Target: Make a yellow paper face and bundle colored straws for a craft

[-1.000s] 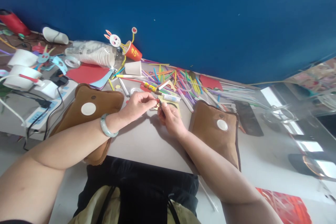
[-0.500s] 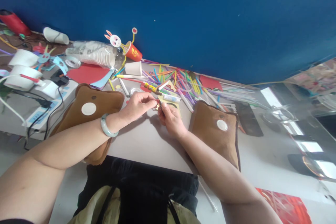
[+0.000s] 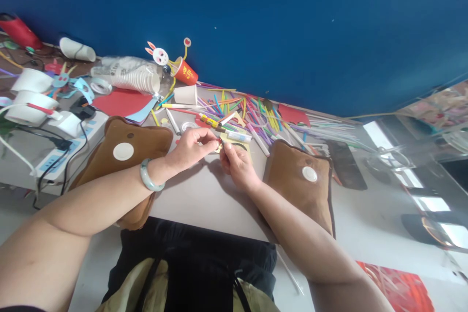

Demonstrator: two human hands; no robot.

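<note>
In the head view, your left hand point(image 3: 193, 148) pinches a small red piece point(image 3: 220, 140) above the worktop point(image 3: 197, 202); just right, your right hand's point(image 3: 237, 162) fingers pinch a mostly hidden dark object point(image 3: 223, 142), colourful straws point(image 3: 252, 112) beyond.

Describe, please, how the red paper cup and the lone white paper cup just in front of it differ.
The red paper cup carries yellow printing; the white paper cup shows none. A rabbit-face decoration stands by the red cup's mouth; the white cup has no such figure. Both taper.
</note>
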